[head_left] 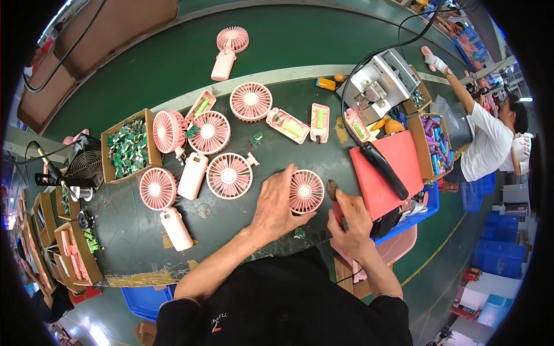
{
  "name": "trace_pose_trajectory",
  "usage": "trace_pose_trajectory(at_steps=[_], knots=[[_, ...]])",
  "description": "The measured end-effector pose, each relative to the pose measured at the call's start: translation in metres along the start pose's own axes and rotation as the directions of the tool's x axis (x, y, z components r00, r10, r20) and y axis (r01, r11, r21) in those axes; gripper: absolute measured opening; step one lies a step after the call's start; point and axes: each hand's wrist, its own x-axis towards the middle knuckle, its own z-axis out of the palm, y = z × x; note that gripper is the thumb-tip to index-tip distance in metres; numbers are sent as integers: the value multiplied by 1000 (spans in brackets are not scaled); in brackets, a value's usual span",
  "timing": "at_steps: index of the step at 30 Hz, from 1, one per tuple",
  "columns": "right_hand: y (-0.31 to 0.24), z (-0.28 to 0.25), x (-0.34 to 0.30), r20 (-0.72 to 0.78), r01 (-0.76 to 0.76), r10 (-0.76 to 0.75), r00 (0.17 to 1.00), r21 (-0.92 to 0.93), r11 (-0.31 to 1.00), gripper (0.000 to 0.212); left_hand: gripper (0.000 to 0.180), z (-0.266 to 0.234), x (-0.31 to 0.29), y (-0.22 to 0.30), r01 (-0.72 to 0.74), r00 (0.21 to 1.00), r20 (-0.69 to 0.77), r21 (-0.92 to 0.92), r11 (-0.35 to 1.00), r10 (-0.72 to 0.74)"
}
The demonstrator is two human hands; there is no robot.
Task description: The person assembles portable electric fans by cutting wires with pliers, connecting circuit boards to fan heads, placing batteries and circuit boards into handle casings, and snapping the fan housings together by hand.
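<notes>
My left hand (273,202) curls around a round pink fan head (306,191) near the front of the dark green bench. Thumb and fingers hold its rim, with the slatted grille facing up. To its right, my right hand (353,222) hovers with thumb and index finger apart. A small dark brown thing (331,189) lies by the index fingertip; its kind is unclear. Left of my hands are a pink fan head with a short stem (229,176), a pink handle (193,176) and a whole handheld fan (157,188). Beyond them lie open handles with green batteries (291,126).
A cardboard box of green circuit boards (128,147) stands left. At right are a red pad (388,173) with a black corded tool (384,173), a metal machine (378,83) and a box of purple batteries (435,144). A handheld fan (224,64) rests on the far belt; a co-worker (487,132) reaches rightward there.
</notes>
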Motion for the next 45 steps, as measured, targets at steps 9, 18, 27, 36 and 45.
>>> trace_pose_trajectory(at_steps=[9, 18, 27, 36, 45], knots=[[-3, -4, 14, 282, -109, 122, 952, -62, 992, 56, 108, 2, -3, -3, -51, 998, -37, 3, 999, 51], [3, 2, 5, 303, -67, 99, 948, -115, 991, 58, 108, 2, -2, -2, -37, 999, -22, 16, 999, 38], [-3, -5, 19, 426, 105, -11, 904, -198, 975, 57, 107, 0, 0, -2, -59, 997, -48, 14, 998, 60], [0, -4, 19, 432, 166, -62, 900, -207, 964, 52, 107, 0, 2, -1, -61, 997, -45, 18, 998, 62], [-4, -10, 33, 405, 191, -74, 911, -256, 948, 56, 108, 1, 0, -2, -62, 998, -34, 0, 998, 62]])
